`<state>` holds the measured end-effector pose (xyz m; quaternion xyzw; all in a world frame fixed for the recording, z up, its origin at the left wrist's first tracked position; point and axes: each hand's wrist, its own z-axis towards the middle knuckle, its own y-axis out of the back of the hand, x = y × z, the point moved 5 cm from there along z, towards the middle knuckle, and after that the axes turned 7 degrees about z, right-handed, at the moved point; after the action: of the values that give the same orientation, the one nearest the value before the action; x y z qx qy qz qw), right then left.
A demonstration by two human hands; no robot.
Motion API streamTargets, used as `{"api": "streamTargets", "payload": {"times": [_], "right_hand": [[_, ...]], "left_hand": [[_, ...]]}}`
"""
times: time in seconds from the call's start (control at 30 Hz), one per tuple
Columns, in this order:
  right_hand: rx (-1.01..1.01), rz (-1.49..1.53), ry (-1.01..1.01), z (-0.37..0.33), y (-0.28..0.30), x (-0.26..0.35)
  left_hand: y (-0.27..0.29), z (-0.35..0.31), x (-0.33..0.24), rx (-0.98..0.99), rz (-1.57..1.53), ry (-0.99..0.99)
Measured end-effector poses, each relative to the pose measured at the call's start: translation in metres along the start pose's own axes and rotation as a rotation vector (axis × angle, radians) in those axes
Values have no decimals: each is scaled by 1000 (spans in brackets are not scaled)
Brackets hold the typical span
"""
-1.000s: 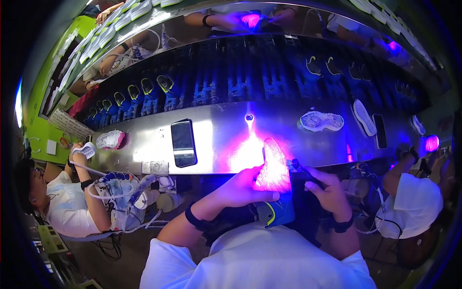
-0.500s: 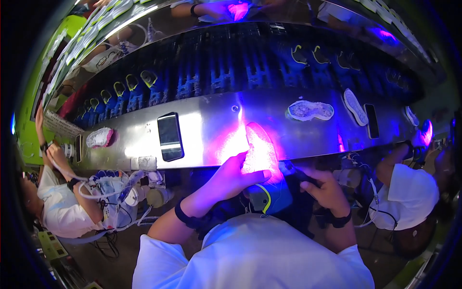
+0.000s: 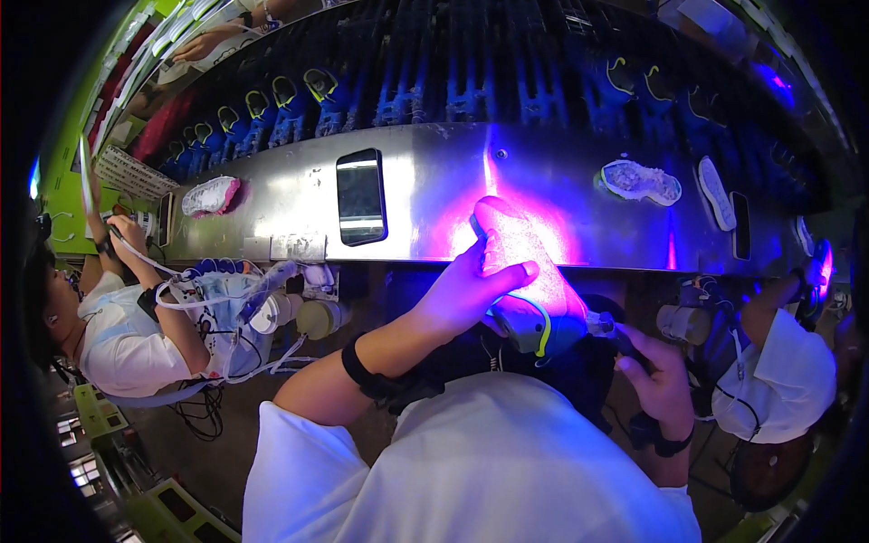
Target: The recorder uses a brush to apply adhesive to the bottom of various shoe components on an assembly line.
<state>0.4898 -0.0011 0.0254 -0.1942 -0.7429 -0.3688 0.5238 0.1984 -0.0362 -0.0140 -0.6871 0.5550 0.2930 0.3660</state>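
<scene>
My left hand [image 3: 471,294] is wrapped around a shoe [image 3: 527,240] with its toe pointing away from me over the edge of the metal bench. Strong pink-violet light washes out its upward-facing underside. At the near end shows a dark heel part with a yellow-green collar edge. Closed around the dark handle of a brush-like tool [image 3: 601,323] is my right hand [image 3: 659,369], just right of the heel. The tool's pale tip is close to the shoe's side; I cannot tell whether it touches.
On the metal bench [image 3: 299,204] lie a phone [image 3: 361,197], a white-and-pink sole [image 3: 211,195], a whitish sole [image 3: 641,182] and another sole [image 3: 716,194]. Behind runs a dark slatted rack [image 3: 471,86] holding several shoes. Co-workers sit left [image 3: 136,335] and right [image 3: 778,376].
My view has shifted, so the bench sits higher and its objects farther right. The shoe is tilted more, and the tool's pale tip now shows beside the heel. Both hands keep their grip.
</scene>
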Motion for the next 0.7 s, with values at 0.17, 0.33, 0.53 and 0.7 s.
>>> {"api": "streamTargets", "payload": {"times": [0.17, 0.33, 0.53, 0.7], "right_hand": [[-13, -227, 87, 19, 6, 51], [-24, -312, 156, 33, 18, 72], [-16, -369, 191, 54, 32, 68], [-68, -169, 289, 70, 25, 38]], "left_hand": [[2, -10, 10, 104, -148, 103], [-6, -11, 27, 278, -449, 247], [-22, -6, 25, 304, -685, 456], [-31, -2, 48, 499, -1103, 629]]}}
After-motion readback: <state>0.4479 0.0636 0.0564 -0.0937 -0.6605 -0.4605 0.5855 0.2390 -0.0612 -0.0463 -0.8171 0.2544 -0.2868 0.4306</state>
